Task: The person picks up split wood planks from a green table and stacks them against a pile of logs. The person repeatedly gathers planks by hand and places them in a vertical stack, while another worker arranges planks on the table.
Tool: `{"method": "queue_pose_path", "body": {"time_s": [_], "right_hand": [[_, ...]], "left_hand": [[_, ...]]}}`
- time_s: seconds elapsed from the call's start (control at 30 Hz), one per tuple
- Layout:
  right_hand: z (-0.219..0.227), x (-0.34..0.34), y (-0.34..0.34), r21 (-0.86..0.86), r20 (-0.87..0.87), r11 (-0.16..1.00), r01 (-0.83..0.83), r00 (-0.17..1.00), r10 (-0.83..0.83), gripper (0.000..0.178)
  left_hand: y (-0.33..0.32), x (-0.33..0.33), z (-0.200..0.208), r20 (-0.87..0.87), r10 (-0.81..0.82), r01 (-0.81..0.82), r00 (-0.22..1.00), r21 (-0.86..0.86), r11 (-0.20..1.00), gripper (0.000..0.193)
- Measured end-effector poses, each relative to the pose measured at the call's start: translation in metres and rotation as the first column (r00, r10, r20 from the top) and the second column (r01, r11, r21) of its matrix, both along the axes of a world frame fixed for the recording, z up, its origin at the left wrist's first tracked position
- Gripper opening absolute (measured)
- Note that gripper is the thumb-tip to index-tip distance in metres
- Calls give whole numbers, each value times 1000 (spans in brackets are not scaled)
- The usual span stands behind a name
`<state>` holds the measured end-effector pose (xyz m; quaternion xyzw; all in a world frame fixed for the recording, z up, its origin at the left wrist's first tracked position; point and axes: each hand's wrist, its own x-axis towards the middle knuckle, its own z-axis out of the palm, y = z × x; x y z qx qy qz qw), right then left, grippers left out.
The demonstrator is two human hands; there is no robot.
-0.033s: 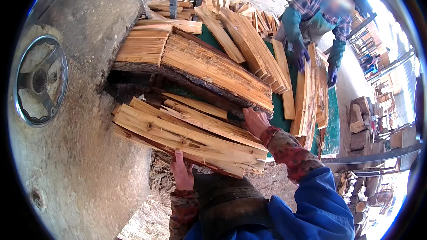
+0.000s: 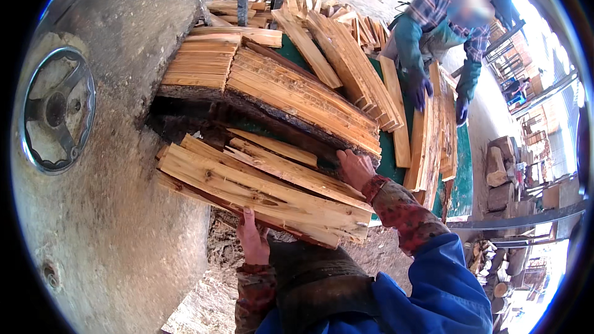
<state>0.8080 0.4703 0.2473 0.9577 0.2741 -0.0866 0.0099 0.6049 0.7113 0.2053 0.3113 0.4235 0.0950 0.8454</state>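
Observation:
My left hand [image 2: 253, 239] is closed on the near edge of several loose wooden boards [image 2: 266, 195], thumb up against the edge and fingers partly hidden beneath. The boards lie slantwise, with splintered right ends and a dark bark strip along the near side. At the right end of a long bark-edged stack of sawn boards [image 2: 297, 99], my right hand [image 2: 356, 170] has its fingers curled against the lower bark edge; the fingertips are partly hidden. A narrow offcut [image 2: 278, 147] rests between this stack and the loose boards.
At left stands a large machine body [image 2: 136, 167] with a handwheel [image 2: 57, 110]. Across the green table [image 2: 459, 154], a co-worker's gloved hands [image 2: 419, 89] are at a bundle of boards [image 2: 424, 142]. More boards [image 2: 352, 68] lie mid-table. A wood pile [image 2: 365, 28] is behind; logs [image 2: 498, 167] stand right.

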Motion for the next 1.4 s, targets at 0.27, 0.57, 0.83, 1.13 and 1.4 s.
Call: {"method": "queue_pose_path", "body": {"time_s": [0.27,0.57,0.83,1.13,1.4], "right_hand": [[53,-9,-38,416,-16,906,-72,996,87,22],[42,6,-3,488,-500,868,94,845,190,53],[7,17,40,348,-450,937,-27,872,192,69],[53,-34,19,394,-226,846,-358,855,467,49],[43,-32,11,509,-27,805,-306,929,370,31]], "left_hand": [[-2,0,0,-91,33,-33,995,0,999,68],[-3,1,0,17,26,-26,1000,0,1000,71],[-4,0,-2,22,72,-72,997,-11,997,69],[-3,2,-4,50,110,-110,993,-6,994,64],[5,2,-4,61,47,-48,997,19,999,59]]}}
